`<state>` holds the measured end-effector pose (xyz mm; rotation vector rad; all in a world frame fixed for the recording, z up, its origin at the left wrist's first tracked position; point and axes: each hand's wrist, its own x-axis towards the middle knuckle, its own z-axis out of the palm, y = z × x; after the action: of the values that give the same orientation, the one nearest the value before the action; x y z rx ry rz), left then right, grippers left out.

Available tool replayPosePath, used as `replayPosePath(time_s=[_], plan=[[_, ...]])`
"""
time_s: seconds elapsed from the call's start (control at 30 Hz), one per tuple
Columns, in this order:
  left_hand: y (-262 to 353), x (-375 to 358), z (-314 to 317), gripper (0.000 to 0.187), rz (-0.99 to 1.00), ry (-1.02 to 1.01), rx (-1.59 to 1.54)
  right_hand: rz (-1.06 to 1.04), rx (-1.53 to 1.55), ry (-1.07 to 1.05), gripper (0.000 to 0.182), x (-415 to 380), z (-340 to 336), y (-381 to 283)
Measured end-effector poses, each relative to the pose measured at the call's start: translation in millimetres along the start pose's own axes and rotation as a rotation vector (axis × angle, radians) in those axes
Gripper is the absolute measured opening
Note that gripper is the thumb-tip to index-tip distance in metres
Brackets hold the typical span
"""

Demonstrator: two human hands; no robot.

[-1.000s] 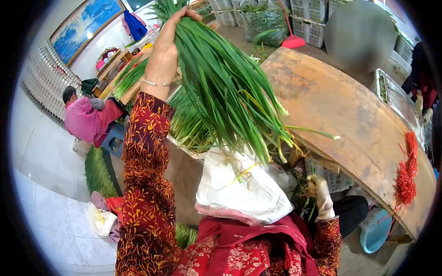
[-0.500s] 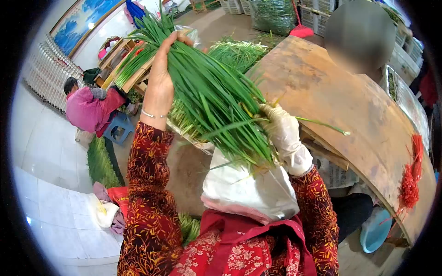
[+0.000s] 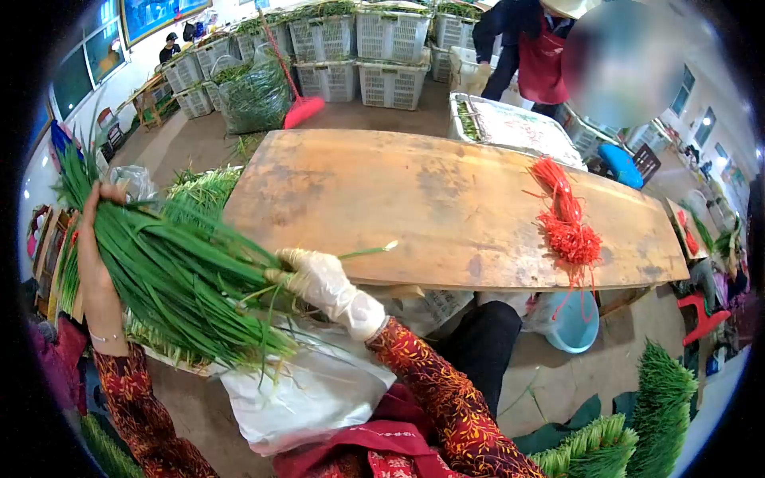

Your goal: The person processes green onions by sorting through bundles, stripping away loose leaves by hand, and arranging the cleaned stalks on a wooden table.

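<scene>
Green and long-leaved, 1 loose bunch (image 3: 179, 275) is slanting across the space in front of you, left of the wooden tabletop (image 3: 414, 207), its leafy tips pointing up and left and its stem ends lying lower right. Your bare left hand (image 3: 97, 239) is grasping it near the leafy end, fingers wrapping around the leaves, a bracelet (image 3: 109, 338) circling the wrist. Your right hand (image 3: 323, 287), wearing a whitish glove, is clutching some stems at the other end, and 1 stray stalk (image 3: 366, 251) is sticking out beyond it over the near edge of the tabletop. White cloth (image 3: 307, 398) is covering your lap beneath the stem ends. Red strands (image 3: 567, 227) are lying on the tabletop toward its right side, some trailing over the near edge, and a light blue basin (image 3: 575, 334) is sitting on the floor just below them. More greens (image 3: 203, 195) are resting left of the tabletop, behind the bunch. Beyond the far edge, a person in a red apron (image 3: 543, 64) is standing behind a white crate (image 3: 522, 131), and a red broom (image 3: 304, 110) is leaning near stacked crates (image 3: 392, 60).
</scene>
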<state>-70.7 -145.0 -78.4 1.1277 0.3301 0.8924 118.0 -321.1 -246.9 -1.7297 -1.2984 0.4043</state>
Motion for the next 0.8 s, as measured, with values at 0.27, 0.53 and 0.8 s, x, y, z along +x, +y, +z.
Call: replayPosePath(time_s=[0.27,0.53,0.8], plan=[[-8.9,-39.1,13.9,0.014,0.298,-0.124,0.264,0.138,0.274,-0.077,0.036,-18.7,-53.6,5.2],[-82.3,-97.2,-124.1,0.037,-0.083,0.702,0.421,0.327,0.777,-0.032,0.023,-8.3,-7.1,84.0],[-103.0,-117.9,-204.1,0.024,-0.013,0.456,0.021,0.42,1.075,0.017,0.019,-15.1,13.3,70.7]])
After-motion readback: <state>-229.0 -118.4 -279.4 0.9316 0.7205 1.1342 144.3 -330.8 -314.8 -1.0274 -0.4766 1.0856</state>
